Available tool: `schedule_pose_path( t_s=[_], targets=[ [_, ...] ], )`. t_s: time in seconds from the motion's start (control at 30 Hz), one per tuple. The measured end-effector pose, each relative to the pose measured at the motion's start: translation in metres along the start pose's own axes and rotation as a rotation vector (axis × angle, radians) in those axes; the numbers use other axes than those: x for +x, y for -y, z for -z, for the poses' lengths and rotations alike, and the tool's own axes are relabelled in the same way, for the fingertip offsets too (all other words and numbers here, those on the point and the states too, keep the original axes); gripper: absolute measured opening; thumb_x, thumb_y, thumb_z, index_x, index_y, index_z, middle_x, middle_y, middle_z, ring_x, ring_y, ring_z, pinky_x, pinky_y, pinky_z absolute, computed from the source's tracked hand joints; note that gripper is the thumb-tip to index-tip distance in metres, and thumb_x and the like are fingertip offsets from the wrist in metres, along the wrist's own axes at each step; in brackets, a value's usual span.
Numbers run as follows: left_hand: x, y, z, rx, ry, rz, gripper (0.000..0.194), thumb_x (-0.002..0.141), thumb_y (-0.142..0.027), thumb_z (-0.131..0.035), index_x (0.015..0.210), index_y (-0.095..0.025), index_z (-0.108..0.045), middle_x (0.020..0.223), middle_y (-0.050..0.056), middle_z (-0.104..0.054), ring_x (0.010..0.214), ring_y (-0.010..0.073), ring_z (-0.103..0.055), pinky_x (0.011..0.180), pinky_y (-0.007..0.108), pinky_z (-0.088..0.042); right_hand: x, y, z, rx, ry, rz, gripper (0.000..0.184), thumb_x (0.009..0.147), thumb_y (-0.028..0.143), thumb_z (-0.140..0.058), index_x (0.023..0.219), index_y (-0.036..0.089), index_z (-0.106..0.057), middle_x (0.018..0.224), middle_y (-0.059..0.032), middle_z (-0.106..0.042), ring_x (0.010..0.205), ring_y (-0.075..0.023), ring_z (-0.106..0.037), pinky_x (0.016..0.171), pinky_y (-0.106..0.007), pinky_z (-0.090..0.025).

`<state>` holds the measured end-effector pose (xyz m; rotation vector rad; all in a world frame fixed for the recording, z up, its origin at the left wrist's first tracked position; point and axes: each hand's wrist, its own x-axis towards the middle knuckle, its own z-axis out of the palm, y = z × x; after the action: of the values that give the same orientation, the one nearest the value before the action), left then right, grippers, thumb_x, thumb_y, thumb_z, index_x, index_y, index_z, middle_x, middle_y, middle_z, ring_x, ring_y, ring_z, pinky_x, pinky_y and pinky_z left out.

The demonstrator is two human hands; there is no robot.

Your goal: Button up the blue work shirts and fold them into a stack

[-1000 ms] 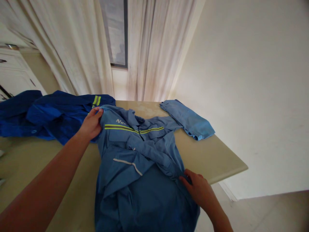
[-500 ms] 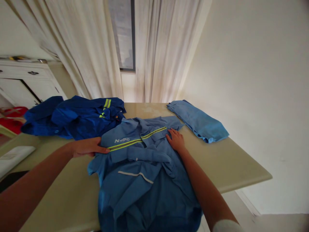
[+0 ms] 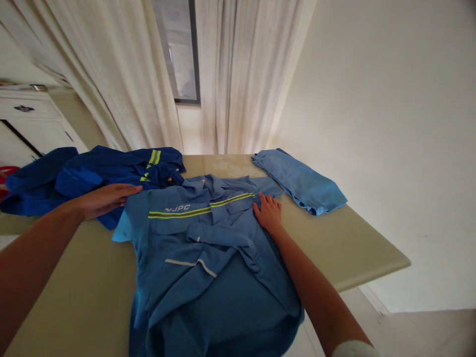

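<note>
Lying front up on the table (image 3: 364, 253): a blue-grey work jacket (image 3: 226, 285).
The right hand (image 3: 268, 213) rests on it by the end of the yellow stripe (image 3: 232, 199), fingers slightly spread; the left hand (image 3: 100, 199) extends to the opposite side, whether pinching fabric cannot be told.

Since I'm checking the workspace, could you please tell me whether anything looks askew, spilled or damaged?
I see no spill or damage. The blue-grey garment lies askew: rumpled across its middle, its lower end past the edge of the table. The dark blue clothing is bunched in a heap, unlike the folded light blue bundle.
</note>
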<state>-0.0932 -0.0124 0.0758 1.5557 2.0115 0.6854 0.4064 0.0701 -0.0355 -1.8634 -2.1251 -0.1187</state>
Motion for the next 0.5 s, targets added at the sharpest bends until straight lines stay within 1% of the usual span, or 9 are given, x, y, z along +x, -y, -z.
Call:
schedule_pose_path(
  t_s=[0.07,0.1,0.17,0.23,0.27,0.33,0.4,0.43,0.5],
  targets=[
    [0.005,-0.009,0.009,-0.093,0.006,0.000,0.079,0.078,-0.086,-0.056,0.105,-0.014,-0.072,0.099,0.006,-0.078,0.096,0.0235,-0.069,0.091,0.036,-0.058,0.008,0.002,0.005,-0.020,0.018,-0.002,0.051,0.104,0.044,-0.047,0.147,0.018,-0.057,0.132,-0.0176,-0.064,0.121,-0.0330,-0.056,0.104,-0.045,-0.040],
    [0.010,-0.015,0.015,-0.066,-0.012,0.024,0.078,0.081,-0.084,-0.055,0.109,-0.012,-0.070,0.101,0.006,-0.077,0.099,0.0238,-0.067,0.095,0.038,-0.056,0.013,0.002,0.008,-0.018,0.050,0.001,0.049,0.103,0.045,-0.049,0.142,0.019,-0.062,0.131,-0.0172,-0.064,0.120,-0.0326,-0.057,0.103,-0.045,-0.041],
    [0.025,-0.023,0.027,0.153,-0.200,0.075,0.070,0.093,-0.073,-0.048,0.113,-0.009,-0.067,0.105,0.006,-0.073,0.104,0.0256,-0.064,0.101,0.044,-0.052,0.024,0.000,0.014,0.007,0.138,0.005,0.046,0.101,0.051,-0.054,0.131,0.021,-0.071,0.127,-0.0156,-0.066,0.117,-0.0321,-0.059,0.101,-0.044,-0.043],
    [0.037,-0.026,0.029,0.385,-0.342,0.084,0.060,0.101,-0.058,-0.044,0.124,-0.005,-0.060,0.123,0.012,-0.068,0.119,0.0308,-0.059,0.108,0.051,-0.046,0.031,-0.006,0.017,0.041,0.186,-0.020,0.046,0.100,0.056,-0.054,0.125,0.024,-0.075,0.126,-0.0136,-0.068,0.118,-0.0326,-0.060,0.101,-0.045,-0.044],
    [0.041,-0.025,0.025,0.464,-0.381,0.072,0.059,0.101,-0.051,-0.046,0.133,-0.003,-0.055,0.135,0.017,-0.063,0.128,0.0343,-0.054,0.111,0.054,-0.043,0.032,-0.010,0.015,0.054,0.176,-0.044,0.047,0.100,0.057,-0.053,0.127,0.025,-0.074,0.129,-0.0129,-0.067,0.121,-0.0330,-0.059,0.102,-0.046,-0.044],
    [0.042,-0.021,0.007,0.525,-0.415,0.046,0.065,0.101,-0.046,-0.048,0.148,-0.002,-0.040,0.157,0.025,-0.044,0.142,0.0416,-0.041,0.115,0.060,-0.037,0.029,-0.017,0.008,0.059,0.115,-0.087,0.048,0.103,0.053,-0.048,0.138,0.026,-0.068,0.142,-0.0124,-0.062,0.130,-0.0331,-0.055,0.106,-0.048,-0.043],
    [0.035,-0.015,-0.021,0.526,-0.409,0.030,0.071,0.101,-0.050,-0.047,0.156,-0.007,-0.034,0.167,0.024,-0.028,0.147,0.0472,-0.032,0.115,0.067,-0.035,0.025,-0.023,-0.003,0.053,0.065,-0.112,0.052,0.105,0.050,-0.044,0.148,0.024,-0.059,0.153,-0.0124,-0.055,0.137,-0.0329,-0.050,0.111,-0.049,-0.039],
    [0.029,-0.013,-0.037,0.518,-0.395,0.014,0.070,0.101,-0.051,-0.045,0.157,-0.010,-0.035,0.169,0.022,-0.025,0.148,0.0480,-0.031,0.115,0.068,-0.034,0.024,-0.025,-0.008,0.046,0.050,-0.120,0.054,0.106,0.050,-0.043,0.151,0.023,-0.057,0.156,-0.0127,-0.053,0.139,-0.0331,-0.049,0.113,-0.049,-0.038],
    [0.011,-0.011,-0.069,0.497,-0.340,-0.083,0.066,0.102,-0.049,-0.041,0.154,-0.009,-0.041,0.168,0.021,-0.032,0.149,0.0433,-0.034,0.120,0.063,-0.032,0.026,-0.027,-0.015,0.026,0.034,-0.129,0.055,0.106,0.049,-0.042,0.152,0.021,-0.056,0.157,-0.0137,-0.052,0.140,-0.0336,-0.048,0.116,-0.050,-0.035]
  ],
)
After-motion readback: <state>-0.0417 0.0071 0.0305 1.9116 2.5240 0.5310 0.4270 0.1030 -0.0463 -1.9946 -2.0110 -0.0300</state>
